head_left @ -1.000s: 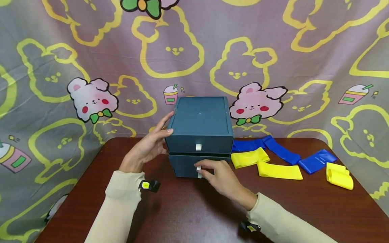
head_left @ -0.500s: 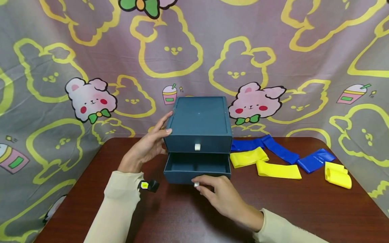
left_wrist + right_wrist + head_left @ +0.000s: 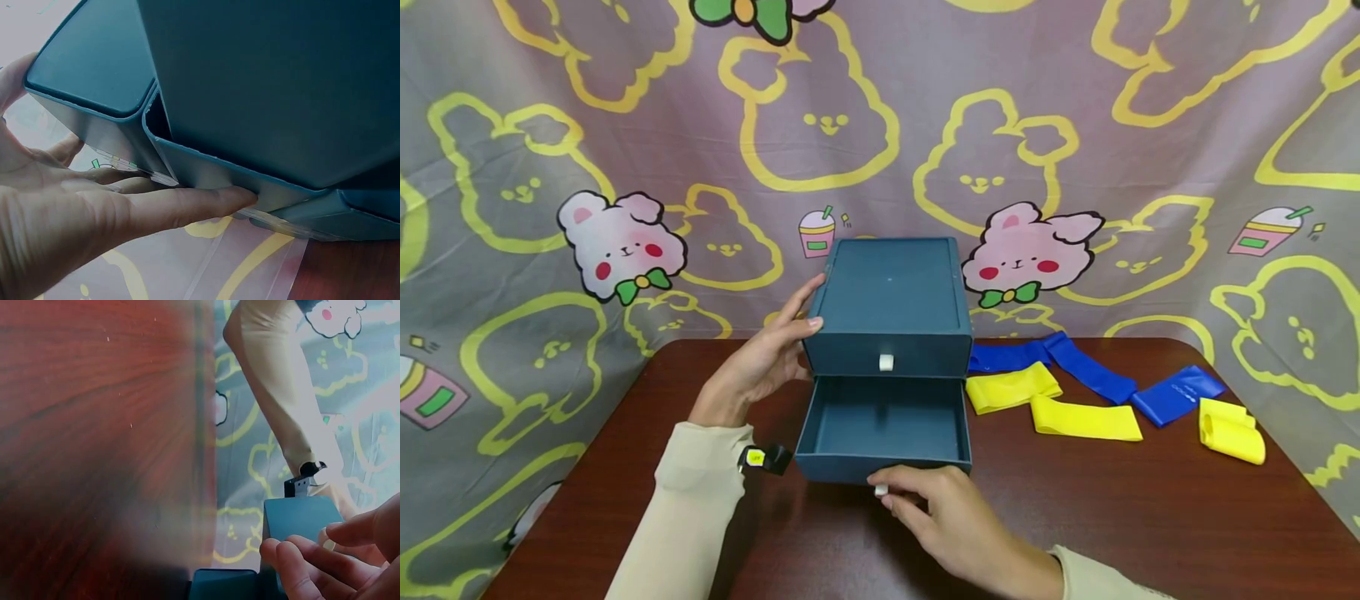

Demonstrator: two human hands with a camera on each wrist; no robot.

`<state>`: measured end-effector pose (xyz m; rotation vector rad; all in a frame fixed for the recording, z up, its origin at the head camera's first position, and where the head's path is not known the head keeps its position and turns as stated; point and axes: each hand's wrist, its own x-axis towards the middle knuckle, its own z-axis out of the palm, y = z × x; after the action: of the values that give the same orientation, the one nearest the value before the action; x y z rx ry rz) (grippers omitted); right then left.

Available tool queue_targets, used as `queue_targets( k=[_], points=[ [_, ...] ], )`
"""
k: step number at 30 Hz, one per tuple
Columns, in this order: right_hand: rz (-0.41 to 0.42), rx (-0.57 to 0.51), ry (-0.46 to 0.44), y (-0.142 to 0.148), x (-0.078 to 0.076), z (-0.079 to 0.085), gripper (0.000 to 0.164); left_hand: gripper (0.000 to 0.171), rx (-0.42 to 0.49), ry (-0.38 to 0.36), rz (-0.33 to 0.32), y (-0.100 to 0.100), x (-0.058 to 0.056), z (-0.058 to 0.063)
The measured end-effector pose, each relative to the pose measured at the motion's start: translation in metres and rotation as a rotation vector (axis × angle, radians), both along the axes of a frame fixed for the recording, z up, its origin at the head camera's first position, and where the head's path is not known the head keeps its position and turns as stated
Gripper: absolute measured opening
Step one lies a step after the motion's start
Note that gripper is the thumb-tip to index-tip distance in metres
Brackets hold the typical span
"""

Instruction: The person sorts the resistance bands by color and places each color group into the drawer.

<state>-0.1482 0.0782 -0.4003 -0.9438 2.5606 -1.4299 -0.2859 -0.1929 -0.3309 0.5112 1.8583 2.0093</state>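
Mid-frame, the box (image 3: 891, 283) is plain dark teal, its lower drawer (image 3: 842, 469) the same teal inside and out. The upper knob (image 3: 886, 362) and lower knob (image 3: 881, 490) are white. At right lie solid blue bands (image 3: 1090, 368), the rightmost with pale lettering, and bright yellow bands (image 3: 1086, 419). The table (image 3: 1150, 517) is red-brown with darker streaks; the sleeves (image 3: 685, 517) are cream. Behind, the grey-mauve cloth (image 3: 910, 125) carries yellow animal outlines, pale-pink rabbits (image 3: 621, 246) with red cheeks and green bows, and pink cups (image 3: 817, 237) with green labels.
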Motion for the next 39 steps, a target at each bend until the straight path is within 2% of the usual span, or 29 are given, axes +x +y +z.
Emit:
queue_targets(
  k=[14,20,24,27,33,39],
  points=[
    [0.041,-0.019,-0.081,0.003,0.007,0.001,0.026,0.074,0.006,0.003,-0.005,0.0,0.0,0.0],
    [0.011,-0.046,-0.021,0.009,0.012,0.013,0.025,0.074,0.005,0.001,-0.003,0.001,0.0,0.001],
    [-0.01,-0.059,-0.05,0.015,0.015,0.023,0.025,0.074,0.007,-0.003,-0.003,0.001,0.0,0.001],
    [-0.022,-0.072,0.002,0.021,0.017,0.03,0.024,0.074,0.01,-0.002,-0.006,0.001,0.0,0.001],
    [-0.053,-0.118,0.174,0.036,0.021,0.04,0.023,0.074,0.01,-0.001,0.0,0.001,0.0,0.001],
    [-0.174,-0.092,0.211,0.058,0.016,0.049,0.027,0.074,0.005,0.0,0.005,0.001,0.001,0.001]
  ],
)
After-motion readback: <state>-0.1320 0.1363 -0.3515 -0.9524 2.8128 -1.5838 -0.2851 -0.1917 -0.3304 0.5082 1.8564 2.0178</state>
